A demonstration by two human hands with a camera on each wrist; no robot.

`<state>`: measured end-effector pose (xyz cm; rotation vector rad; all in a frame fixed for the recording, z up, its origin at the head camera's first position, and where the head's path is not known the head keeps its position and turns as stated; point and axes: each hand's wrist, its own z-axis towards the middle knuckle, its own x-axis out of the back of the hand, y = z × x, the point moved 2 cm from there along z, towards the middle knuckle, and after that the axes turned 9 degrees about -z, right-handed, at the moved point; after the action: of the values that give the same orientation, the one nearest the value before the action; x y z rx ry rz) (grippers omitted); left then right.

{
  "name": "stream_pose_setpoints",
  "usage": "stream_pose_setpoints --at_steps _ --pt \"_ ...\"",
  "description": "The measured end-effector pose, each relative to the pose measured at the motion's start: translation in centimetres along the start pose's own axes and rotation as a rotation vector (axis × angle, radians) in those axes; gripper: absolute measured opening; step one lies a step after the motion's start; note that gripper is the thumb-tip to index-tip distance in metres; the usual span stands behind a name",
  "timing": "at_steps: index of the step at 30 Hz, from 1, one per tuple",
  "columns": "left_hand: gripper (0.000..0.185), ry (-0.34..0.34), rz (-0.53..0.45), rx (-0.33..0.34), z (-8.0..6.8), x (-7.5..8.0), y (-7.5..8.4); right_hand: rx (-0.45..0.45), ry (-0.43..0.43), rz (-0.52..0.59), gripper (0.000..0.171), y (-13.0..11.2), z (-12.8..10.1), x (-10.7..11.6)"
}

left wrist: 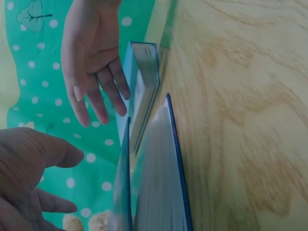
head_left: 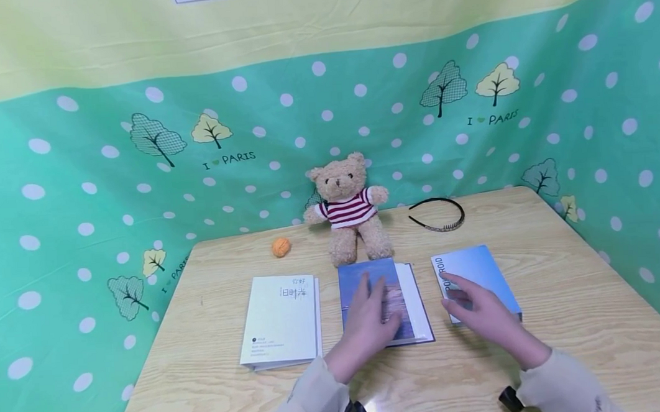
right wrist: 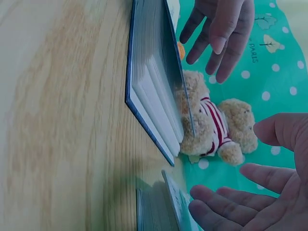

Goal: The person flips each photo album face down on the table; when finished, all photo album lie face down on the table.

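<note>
The blue hardcover book (head_left: 400, 297) lies directly in front of the teddy bear (head_left: 351, 211), long axis pointing toward it, cover ajar. The left hand (head_left: 370, 325), loose-fingered and grasping nothing, is nearer than the right hand (head_left: 481, 313), likewise unladen beside the light-blue book (head_left: 487, 273), right of the bear's front.

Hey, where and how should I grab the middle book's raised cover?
Probably pinch the cover by its free right edge, coming from the right with your right hand: that edge stands clear of the pages, leaving a gap to slip into.
</note>
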<state>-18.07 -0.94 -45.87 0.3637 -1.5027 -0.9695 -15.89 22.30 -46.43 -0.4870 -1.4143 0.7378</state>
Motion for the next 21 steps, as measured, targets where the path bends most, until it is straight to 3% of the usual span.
stream_pose_setpoints --at_steps 9,21 --pt "0.077 0.018 0.075 -0.017 -0.8 0.4 -0.8 0.043 -0.077 0.174 0.057 -0.3 0.1 -1.1" --pt "0.080 0.058 0.220 -0.058 -1.2 0.3 -1.8 0.020 -0.152 0.177 0.062 -0.9 0.0 -2.5"
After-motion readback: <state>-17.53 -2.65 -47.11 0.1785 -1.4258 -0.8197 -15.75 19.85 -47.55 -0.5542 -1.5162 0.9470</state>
